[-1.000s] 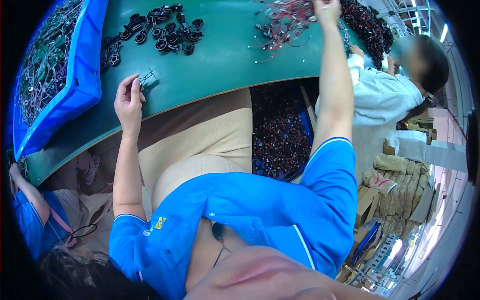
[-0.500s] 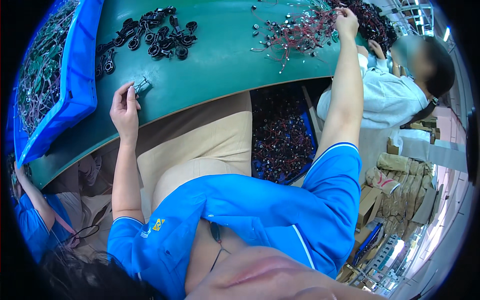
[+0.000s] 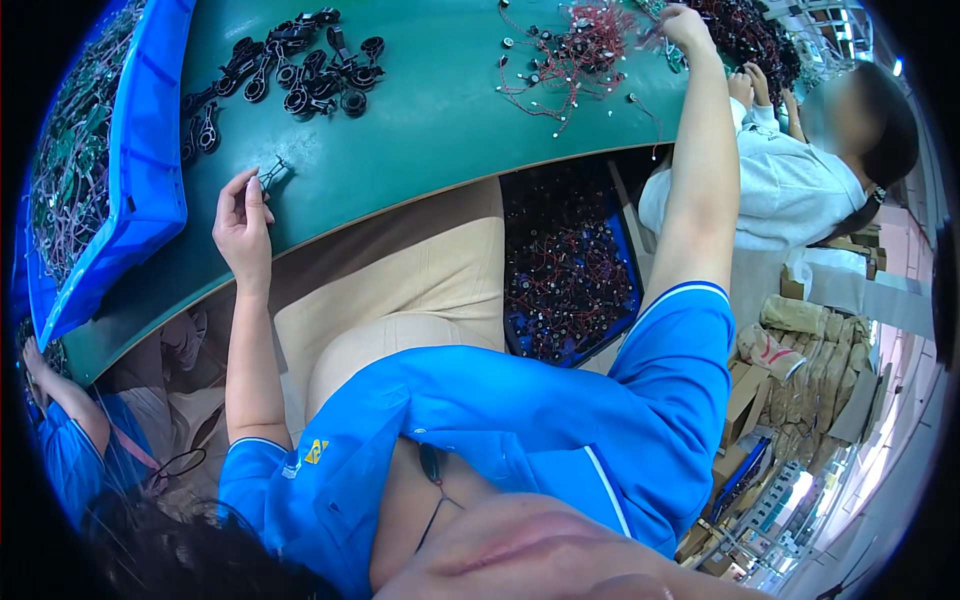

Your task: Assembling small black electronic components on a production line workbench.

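My left hand (image 3: 243,232) is closed just above the near table edge, thumb and fingers pinched on a thin dark forked piece (image 3: 274,173) whose exact kind I cannot make out. My right hand (image 3: 688,28) reaches far out to the right, fingers pinched together at the edge of a tangled pile of small round parts with red wires (image 3: 590,50). Blurred thin strands show beside its fingertips; what it holds is hidden. Several black ring-ended plastic parts (image 3: 300,75) lie in a heap beyond my left hand.
A blue bin (image 3: 150,130) full of wired green pieces stands at the left on the green table (image 3: 430,110). Below the table edge, a blue crate (image 3: 570,270) holds many wired parts. A co-worker in a light top (image 3: 765,190) sits at the right; another person's arm (image 3: 75,395) shows lower left.
My right hand has moved slightly up and stays at the pile, where some red wires have shifted and one stray wired part lies apart. My left hand has barely moved.
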Demonstrator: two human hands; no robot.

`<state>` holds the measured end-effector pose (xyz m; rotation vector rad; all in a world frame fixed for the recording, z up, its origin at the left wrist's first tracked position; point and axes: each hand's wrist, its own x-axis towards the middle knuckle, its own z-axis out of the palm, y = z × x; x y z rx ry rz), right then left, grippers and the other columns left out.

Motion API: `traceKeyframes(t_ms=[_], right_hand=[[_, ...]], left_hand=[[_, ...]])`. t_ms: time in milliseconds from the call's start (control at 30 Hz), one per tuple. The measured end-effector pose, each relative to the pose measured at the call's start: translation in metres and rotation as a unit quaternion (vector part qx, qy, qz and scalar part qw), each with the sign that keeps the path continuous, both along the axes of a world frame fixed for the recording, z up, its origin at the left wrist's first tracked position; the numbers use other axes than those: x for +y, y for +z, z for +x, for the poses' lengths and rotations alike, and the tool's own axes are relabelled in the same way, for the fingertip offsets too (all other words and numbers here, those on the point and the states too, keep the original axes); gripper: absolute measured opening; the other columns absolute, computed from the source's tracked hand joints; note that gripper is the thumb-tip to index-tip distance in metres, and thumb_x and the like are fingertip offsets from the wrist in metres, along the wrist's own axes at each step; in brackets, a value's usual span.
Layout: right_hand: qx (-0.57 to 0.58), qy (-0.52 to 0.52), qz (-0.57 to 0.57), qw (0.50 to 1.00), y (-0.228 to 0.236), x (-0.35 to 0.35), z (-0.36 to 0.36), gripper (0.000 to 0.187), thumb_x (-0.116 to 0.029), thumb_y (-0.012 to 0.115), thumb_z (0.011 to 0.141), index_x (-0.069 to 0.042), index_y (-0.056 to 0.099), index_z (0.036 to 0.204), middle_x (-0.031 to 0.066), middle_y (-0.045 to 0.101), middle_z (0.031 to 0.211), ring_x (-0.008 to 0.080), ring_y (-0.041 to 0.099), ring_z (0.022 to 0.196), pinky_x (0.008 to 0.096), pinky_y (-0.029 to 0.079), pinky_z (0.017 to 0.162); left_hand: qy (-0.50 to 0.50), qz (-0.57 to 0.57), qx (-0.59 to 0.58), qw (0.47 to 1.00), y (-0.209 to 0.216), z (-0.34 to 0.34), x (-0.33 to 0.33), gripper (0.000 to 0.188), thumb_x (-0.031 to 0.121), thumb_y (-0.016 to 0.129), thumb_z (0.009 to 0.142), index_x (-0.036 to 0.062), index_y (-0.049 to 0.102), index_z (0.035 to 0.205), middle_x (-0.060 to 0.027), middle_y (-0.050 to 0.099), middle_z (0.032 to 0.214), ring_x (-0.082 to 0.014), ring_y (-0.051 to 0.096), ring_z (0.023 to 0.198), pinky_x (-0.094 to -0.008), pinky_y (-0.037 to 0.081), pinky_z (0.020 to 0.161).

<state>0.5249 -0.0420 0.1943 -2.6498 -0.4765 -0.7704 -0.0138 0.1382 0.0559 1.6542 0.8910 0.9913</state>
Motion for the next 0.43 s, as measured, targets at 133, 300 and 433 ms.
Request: traceKeyframes(t_ms=[133,300,433], right_hand=[[0.007,0.000,-0.208,0.978,0.005,0.014,-0.049,0.020,-0.015,0.047,0.084,-0.006,0.063,0.091,0.0183,0.063,0.091,0.0387,0.061,0.083,0.0447,0.050,0.075],[0.137,0.118,-0.223,0.958,-0.056,0.083,-0.085,0.028,-0.025,0.049,0.083,-0.008,0.064,0.100,0.0202,0.063,0.102,0.0404,0.060,0.090,0.0484,0.049,0.078],[0.115,0.106,-0.169,0.973,-0.145,0.129,-0.096,0.036,-0.040,0.061,0.083,-0.009,0.066,0.101,0.0107,0.069,0.097,0.0314,0.064,0.090,0.0426,0.046,0.083]], left_hand=[[0.004,0.005,0.014,1.000,0.001,-0.004,-0.002,0.017,0.011,0.056,0.095,0.0042,0.063,0.108,-0.0020,0.056,0.077,-0.0060,0.047,0.057,-0.0175,0.038,0.053],[-0.005,0.016,0.008,1.000,-0.004,-0.002,0.001,0.017,0.010,0.055,0.095,0.0044,0.063,0.109,-0.0018,0.056,0.077,-0.0060,0.047,0.057,-0.0176,0.038,0.053],[0.002,0.012,0.017,1.000,-0.004,0.000,0.002,0.019,0.011,0.054,0.097,0.0049,0.061,0.113,-0.0009,0.055,0.079,-0.0051,0.046,0.059,-0.0167,0.037,0.054]])
